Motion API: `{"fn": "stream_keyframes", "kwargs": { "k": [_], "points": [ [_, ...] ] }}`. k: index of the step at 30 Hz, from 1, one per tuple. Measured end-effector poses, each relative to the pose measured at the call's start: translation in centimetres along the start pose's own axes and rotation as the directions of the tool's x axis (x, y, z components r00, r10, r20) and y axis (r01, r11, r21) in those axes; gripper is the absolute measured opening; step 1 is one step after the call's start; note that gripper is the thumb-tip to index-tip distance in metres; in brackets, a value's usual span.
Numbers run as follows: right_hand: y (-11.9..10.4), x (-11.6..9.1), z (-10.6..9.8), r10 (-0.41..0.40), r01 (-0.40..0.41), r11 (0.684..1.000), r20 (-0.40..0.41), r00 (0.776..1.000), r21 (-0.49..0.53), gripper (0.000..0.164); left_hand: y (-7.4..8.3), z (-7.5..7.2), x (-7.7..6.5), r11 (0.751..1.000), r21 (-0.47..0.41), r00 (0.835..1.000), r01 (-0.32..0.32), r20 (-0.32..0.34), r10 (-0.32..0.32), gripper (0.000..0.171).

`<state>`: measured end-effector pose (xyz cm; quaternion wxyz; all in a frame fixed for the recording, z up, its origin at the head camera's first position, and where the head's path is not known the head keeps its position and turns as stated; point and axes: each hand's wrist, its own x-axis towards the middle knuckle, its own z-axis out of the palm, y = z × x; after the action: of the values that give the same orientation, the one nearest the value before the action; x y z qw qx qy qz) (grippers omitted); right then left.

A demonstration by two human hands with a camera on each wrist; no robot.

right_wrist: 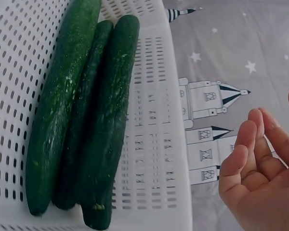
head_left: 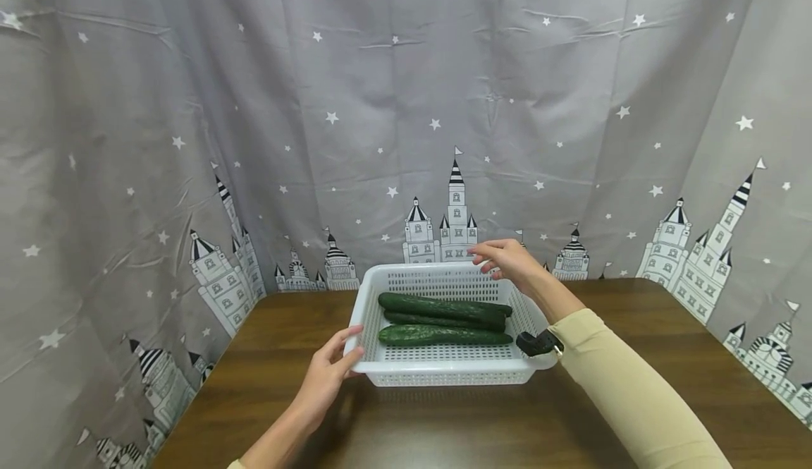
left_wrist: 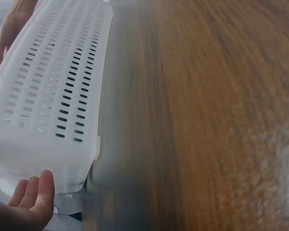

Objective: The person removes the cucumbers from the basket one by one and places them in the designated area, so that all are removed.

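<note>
Three dark green cucumbers [head_left: 444, 335] lie side by side in a white perforated plastic basket [head_left: 444, 367]. My left hand [head_left: 323, 377] is at the basket's left end, its thumb and index fingertip at the rim. In the left wrist view, the other fingers [left_wrist: 45, 187] stand fairly straight beside the end wall; whether they press on it is unclear. Above the basket's far right corner hovers my right hand [head_left: 510, 261], holding nothing. Its fingers look loosely bent in the right wrist view, apart from the rim.
The basket is over a brown wooden table [head_left: 438, 427]. Behind and at both sides hangs a grey curtain [head_left: 393, 102] printed with stars and castles. A black device [head_left: 538, 343] is strapped on the right wrist, close to the basket's right rim.
</note>
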<state>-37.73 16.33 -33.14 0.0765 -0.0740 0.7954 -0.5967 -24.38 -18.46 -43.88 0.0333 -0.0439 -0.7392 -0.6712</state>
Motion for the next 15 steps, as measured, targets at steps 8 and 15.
{"fn": "stream_keyframes", "kwargs": {
  "k": [8,15],
  "points": [
    [0.6,1.6,1.4,0.061,-0.061,0.998,-0.004,0.998,0.009,0.049,-0.1,-0.1,-0.1,1.0,0.005,1.0,-0.009,0.002,0.009,0.042],
    [1.6,3.2,2.5,0.072,-0.072,0.997,0.001,0.997,0.009,0.051,-0.1,-0.1,0.0,1.0,-0.006,1.0,-0.004,0.007,0.004,0.042]
  ]
}}
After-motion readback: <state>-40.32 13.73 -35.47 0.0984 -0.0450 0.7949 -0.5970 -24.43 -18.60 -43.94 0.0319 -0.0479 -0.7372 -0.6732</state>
